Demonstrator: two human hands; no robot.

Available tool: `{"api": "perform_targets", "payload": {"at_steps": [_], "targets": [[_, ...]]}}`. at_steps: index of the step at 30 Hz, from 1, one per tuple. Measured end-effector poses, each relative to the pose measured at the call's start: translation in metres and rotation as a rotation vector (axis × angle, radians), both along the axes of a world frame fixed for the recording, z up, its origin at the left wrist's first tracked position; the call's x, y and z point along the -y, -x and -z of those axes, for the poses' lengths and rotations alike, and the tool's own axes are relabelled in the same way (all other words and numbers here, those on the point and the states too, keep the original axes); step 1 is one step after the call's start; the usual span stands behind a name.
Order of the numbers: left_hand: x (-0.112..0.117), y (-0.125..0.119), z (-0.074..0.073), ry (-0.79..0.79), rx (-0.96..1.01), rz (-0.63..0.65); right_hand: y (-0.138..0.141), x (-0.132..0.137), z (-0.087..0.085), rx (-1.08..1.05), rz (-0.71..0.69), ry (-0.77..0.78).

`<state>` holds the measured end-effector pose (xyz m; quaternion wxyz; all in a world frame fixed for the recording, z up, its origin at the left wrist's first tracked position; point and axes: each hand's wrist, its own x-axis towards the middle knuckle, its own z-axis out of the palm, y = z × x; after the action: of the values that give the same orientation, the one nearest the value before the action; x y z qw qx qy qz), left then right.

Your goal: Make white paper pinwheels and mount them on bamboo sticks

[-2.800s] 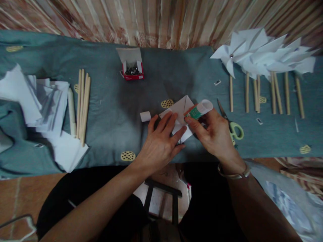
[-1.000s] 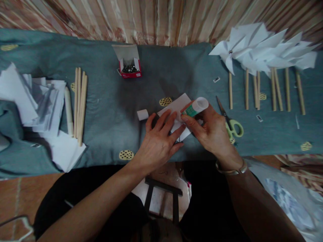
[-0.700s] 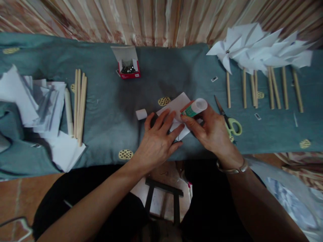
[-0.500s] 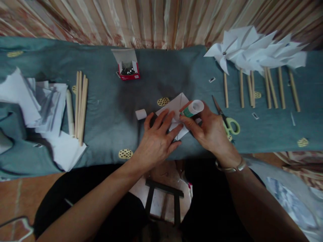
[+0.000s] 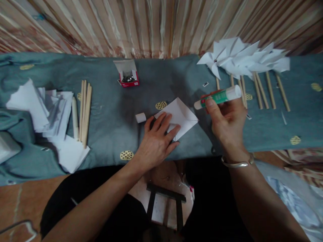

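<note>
Right hand (image 5: 228, 121) grasps a green-and-white glue stick (image 5: 219, 96) between thumb and fingers, holding it aslant over the counter (image 5: 111, 101), its narrower pale end pointing left and down toward a square of white paper (image 5: 183, 116) but apart from it. Left hand (image 5: 156, 143) grips nothing; its fingers are spread and laid on the left part of that paper, which sits cornerwise near the middle of the counter, closer to the near edge than the far one. Lines show at the sheet's right and near corners.

Just left of the paper, a short white cap (image 5: 140, 117) lies on its side. Farther back, toward the far edge, stands a red box (image 5: 129, 79) with its lid raised and shiny metallic pieces inside. Toward the counter's left end is a loose pile of white paper pieces (image 5: 54, 111), reaching the near edge, with a bundle of wooden sticks (image 5: 85, 114) and a thicker pale rod (image 5: 75, 118) on its right. Along the far edge, toward the right end, white pinwheels (image 5: 242, 58) overlap in a row, their sticks pointing toward the near edge. The right wrist wears a silvery bracelet (image 5: 236, 164).
</note>
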<state>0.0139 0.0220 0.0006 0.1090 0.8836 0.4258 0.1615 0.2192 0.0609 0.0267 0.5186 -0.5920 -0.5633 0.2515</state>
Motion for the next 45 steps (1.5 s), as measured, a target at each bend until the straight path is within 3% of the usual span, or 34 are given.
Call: {"api": "perform_targets", "payload": {"at_steps": [5, 9, 12, 16, 22, 27, 45], "targets": [[-0.003, 0.01, -0.013, -0.104, 0.114, 0.017, -0.004, -0.008, -0.002, -0.384, -0.044, 0.137], [-0.019, 0.035, -0.021, -0.17, 0.183, -0.204, -0.007, -0.007, 0.0, -0.5, -0.116, 0.246], [-0.032, 0.054, -0.018, -0.095, 0.136, -0.337, -0.001, -0.004, 0.003, -0.607, -0.145, 0.275], [-0.04, 0.068, -0.012, 0.008, 0.14, -0.357, 0.013, -0.001, 0.004, -0.702, -0.208, 0.339], [-0.035, 0.056, -0.02, 0.15, 0.465, -0.359, 0.03, 0.004, 0.0, -0.878, -0.301, 0.454], [-0.031, 0.041, -0.023, 0.277, 0.697, -0.412, 0.037, 0.007, -0.001, -0.92, -0.353, 0.473], [-0.027, 0.04, -0.026, 0.068, 0.506, -0.295, 0.039, 0.01, 0.003, -0.828, -0.396, 0.474]]}}
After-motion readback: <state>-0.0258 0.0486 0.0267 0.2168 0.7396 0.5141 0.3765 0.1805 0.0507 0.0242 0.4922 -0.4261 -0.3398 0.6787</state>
